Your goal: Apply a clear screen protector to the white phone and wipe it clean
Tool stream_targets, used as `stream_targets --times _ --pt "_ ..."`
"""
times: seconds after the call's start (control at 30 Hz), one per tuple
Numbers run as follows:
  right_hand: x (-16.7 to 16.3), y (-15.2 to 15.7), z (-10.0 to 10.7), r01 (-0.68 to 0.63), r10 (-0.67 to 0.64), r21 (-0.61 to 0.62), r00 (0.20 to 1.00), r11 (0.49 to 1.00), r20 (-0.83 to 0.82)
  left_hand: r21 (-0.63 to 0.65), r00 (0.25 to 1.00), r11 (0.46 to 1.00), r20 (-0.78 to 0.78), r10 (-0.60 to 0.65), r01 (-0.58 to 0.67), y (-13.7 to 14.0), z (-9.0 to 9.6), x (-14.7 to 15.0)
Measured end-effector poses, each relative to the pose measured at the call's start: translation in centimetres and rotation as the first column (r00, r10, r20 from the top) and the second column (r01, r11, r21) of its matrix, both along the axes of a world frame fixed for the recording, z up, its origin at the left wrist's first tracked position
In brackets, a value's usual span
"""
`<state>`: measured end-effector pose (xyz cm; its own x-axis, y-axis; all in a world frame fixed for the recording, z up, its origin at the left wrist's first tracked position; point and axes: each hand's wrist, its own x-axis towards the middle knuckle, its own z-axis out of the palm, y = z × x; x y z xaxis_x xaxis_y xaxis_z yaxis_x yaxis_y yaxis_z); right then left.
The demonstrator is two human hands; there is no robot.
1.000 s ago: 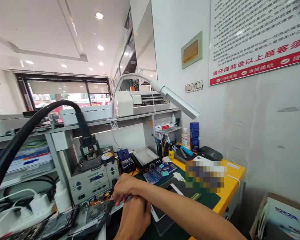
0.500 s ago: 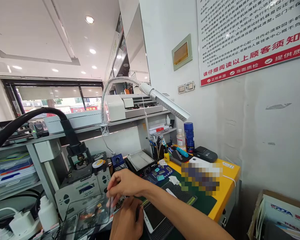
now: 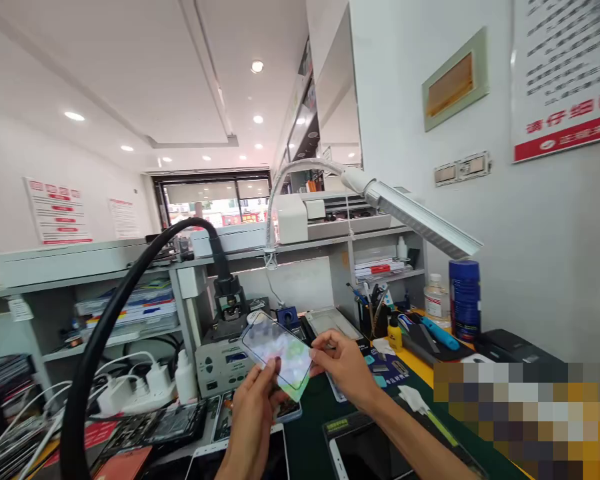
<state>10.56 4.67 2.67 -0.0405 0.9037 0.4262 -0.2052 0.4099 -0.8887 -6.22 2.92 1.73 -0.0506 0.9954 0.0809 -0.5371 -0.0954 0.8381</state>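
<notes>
A clear screen protector (image 3: 273, 343) with a thin black border and a green lower edge is raised above the bench, tilted, with light reflecting off it. My left hand (image 3: 253, 417) pinches its lower left edge between thumb and fingers. My right hand (image 3: 344, 367) has its fingertips closed at the right edge of the same sheet. Below my right forearm a white-framed phone (image 3: 373, 450) with a dark screen lies on a dark mat. Another white-framed phone (image 3: 279, 450) lies partly hidden under my left hand and wrist.
A grey repair station (image 3: 223, 367) stands behind my hands, beside a white bottle (image 3: 185, 380). A black hose (image 3: 105, 320) arcs across the left. Power plugs (image 3: 135, 387) and phone parts (image 3: 175, 427) crowd the left. A lamp (image 3: 420, 217) overhangs the right, above a blue can (image 3: 465, 300).
My view has turned left. My hands, crossed low over the bench before, are now apart, and the screen protector is raised and tilted flatter between them.
</notes>
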Motion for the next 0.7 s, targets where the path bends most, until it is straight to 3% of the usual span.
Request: stream_targets --times 0.17,0.37,0.6,0.7 --pt "-0.8 -2.1 0.0 -0.093 0.096 -0.043 0.993 0.995 0.068 -0.008 0.993 0.999 0.117 0.034 -0.033 0.0 1.5 -1.4" --pt "-0.8 -4.0 1.4 -0.186 0.190 -0.107 0.982 0.977 0.027 -0.037 0.986 0.998 0.163 -0.042 0.049 0.1 1.4 -2.4" --pt "-0.1 -3.7 1.4 -0.357 0.309 -0.214 0.923 0.909 -0.227 -0.073 0.966 0.986 0.221 -0.131 0.151 0.4 0.5 -2.2" --pt "0.3 -2.9 0.9 -0.364 0.286 -0.261 0.912 0.894 -0.294 -0.042 0.963 0.982 0.206 -0.174 0.186 0.3 0.3 -2.0"
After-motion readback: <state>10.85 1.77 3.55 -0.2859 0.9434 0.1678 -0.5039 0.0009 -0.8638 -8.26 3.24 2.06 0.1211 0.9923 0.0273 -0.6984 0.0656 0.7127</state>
